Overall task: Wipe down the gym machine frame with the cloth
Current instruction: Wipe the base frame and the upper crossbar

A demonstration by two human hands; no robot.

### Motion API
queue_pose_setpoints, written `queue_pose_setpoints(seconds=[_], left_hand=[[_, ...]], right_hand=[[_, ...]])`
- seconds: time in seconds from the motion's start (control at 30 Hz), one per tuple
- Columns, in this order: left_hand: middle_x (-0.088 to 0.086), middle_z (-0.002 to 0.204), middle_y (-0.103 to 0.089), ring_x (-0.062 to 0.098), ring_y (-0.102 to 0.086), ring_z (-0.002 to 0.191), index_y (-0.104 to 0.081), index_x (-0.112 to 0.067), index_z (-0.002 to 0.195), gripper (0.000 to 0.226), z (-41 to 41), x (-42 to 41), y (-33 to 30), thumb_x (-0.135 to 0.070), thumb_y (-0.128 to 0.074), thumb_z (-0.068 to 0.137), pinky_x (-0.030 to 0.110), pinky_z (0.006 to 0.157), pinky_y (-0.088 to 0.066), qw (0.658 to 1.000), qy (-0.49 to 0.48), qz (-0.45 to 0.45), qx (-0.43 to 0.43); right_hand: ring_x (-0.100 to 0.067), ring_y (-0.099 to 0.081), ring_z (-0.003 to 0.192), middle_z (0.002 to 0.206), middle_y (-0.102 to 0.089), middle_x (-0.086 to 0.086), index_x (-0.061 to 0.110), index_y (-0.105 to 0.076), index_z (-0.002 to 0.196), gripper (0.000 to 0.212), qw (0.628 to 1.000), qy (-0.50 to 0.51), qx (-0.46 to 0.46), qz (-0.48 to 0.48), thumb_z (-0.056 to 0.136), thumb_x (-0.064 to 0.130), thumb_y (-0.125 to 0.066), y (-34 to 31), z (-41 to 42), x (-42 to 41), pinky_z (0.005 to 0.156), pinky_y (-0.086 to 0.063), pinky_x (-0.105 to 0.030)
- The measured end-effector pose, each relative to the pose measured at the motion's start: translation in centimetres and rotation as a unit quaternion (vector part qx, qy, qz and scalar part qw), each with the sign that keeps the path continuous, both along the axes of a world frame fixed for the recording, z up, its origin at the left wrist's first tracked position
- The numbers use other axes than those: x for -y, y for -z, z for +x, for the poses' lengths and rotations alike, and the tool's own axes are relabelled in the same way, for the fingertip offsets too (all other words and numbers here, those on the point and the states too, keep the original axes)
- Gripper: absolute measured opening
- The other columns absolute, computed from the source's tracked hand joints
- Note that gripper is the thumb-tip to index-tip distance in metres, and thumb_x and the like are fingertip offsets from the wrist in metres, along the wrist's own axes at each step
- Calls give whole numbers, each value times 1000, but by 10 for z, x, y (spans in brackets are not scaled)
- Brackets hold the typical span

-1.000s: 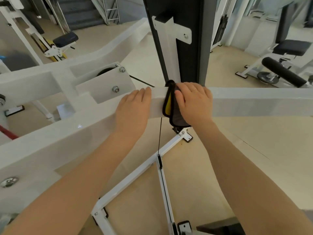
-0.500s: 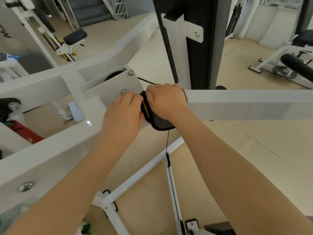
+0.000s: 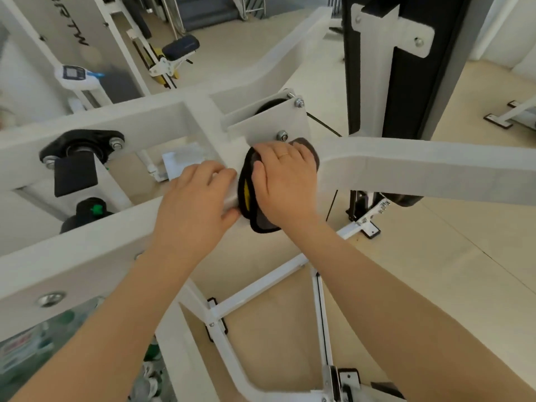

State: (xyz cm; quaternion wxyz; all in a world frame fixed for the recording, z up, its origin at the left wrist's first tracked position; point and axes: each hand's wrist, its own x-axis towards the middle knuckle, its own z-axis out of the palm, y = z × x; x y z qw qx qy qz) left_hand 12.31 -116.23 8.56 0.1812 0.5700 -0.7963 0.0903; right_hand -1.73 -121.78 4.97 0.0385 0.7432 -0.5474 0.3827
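Observation:
The white gym machine frame [image 3: 420, 172] runs as a thick beam from lower left to the right edge. A dark grey cloth [image 3: 246, 195] with black trim and a yellow patch is draped over the beam where it bends. My right hand [image 3: 284, 181] lies on top of the cloth with fingers spread and presses it against the beam, just below a bolted white pulley plate [image 3: 269, 123]. My left hand [image 3: 194, 204] rests on the bare beam right beside the cloth's left edge, its thumb on the beam's front face.
A black upright column [image 3: 385, 82] with a white bracket stands behind the beam. A thin cable [image 3: 330, 204] drops to the white base struts [image 3: 261, 288] on the beige floor. A black bearing block [image 3: 78, 146] sits on the left crossbeam. Other machines stand behind.
My right hand has slid the cloth leftward along the beam to the bend under the pulley plate. My left hand shifted left ahead of it, staying on the beam.

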Motion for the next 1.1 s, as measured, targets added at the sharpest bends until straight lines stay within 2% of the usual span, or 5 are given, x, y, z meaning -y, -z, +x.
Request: queue_pose_setpoints(seconds=[0.13,0.33,0.6,0.93,1.1], left_hand=[[19,107,-61,42,-58,97,-61,-1,108,45,20,-17,3,-12,-76,67,52,80,-48,1000,-3,-9,2],[18,118,-61,34,-56,105,-61,0,115,44,47,-38,8,-15,-43,78,46,86,-48,999,40,-28,-4],[18,110,-65,41,-61,97,-65,-3,110,39,90,-53,-3,-10,-49,76,50,75,-50,995,67,-67,4],[22,86,-66,38,-63,71,-65,4,96,31,108,-52,5,10,-68,66,40,52,-52,988,133,-71,37],[18,83,-63,36,-59,71,-64,0,103,39,103,-53,6,-3,-39,73,32,53,-42,987,116,-108,25]], right_hand=[[-27,-38,132,138,-50,-9,9,-52,132,52,997,38,61,2,92,32,-28,19,18,-27,113,-13,-43],[-23,3,145,158,-7,-6,12,-18,149,55,961,188,139,150,97,30,-25,6,-4,-8,115,6,-39],[-23,13,143,157,12,-8,14,-4,150,61,915,101,373,114,95,30,-26,9,112,-73,114,9,-31],[-25,9,144,155,19,-12,0,2,148,62,872,219,413,147,99,18,-32,-14,92,-51,117,0,-33],[-19,6,144,157,11,-9,8,5,149,62,825,165,525,126,99,14,-31,-6,141,-65,116,2,-31]])
